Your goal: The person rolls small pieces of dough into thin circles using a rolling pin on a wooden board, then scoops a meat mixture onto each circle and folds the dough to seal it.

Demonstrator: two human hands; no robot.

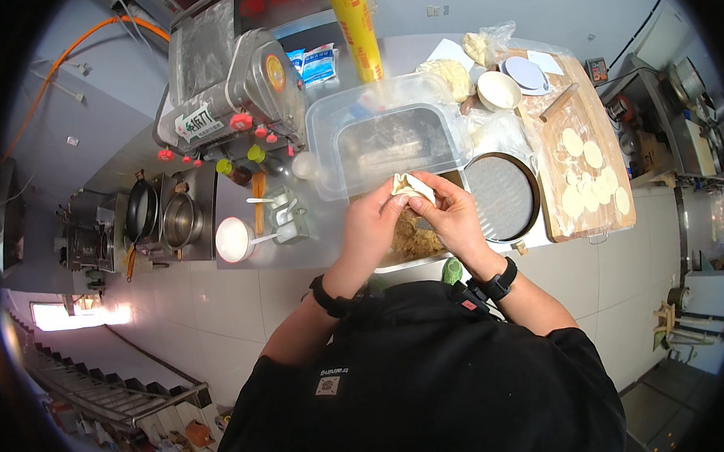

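Between my two hands is a folded dough wrapper, its edge partly pinched and a gap showing at the top left. My left hand grips its left side with thumb and fingers. On the other side my right hand pinches the dough, thumb toward me. Below them a metal tray holds a brown, crumbly filling, partly hidden by my hands. A translucent plastic tub stands just beyond. Several round dough wrappers lie on the floured wooden board to the right.
A round sieve sits between tray and board. A rolling pin, a white bowl and dough are behind it. Leftward are a white cup, a seasoning box and a metal dough machine. A yellow film roll stands upright.
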